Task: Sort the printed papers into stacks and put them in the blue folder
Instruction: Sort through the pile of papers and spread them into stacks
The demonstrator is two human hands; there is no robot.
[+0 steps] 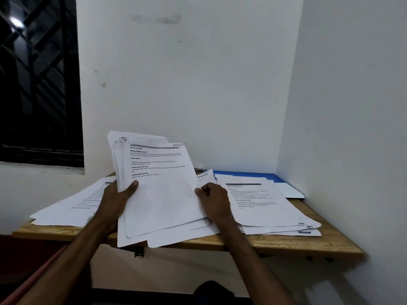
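Papers: the sheaf (158, 194) tilts up on the worktop (308, 243); blue folder (246, 173) at 2 o'clock
Fingers: your left hand (116, 199) grips its 9 o'clock edge, right hand (214, 200) pinches at 3
Handling: light, floppy, slippery; clamp both edges

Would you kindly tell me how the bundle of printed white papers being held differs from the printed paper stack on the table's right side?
The held bundle of printed white papers is raised and tilted; the right stack of printed white papers lies flat. The left hand grips the bundle and the right hand pinches it; no hand holds the right stack, which partly covers the blue folder. Both are fanned sheets with printed headings.
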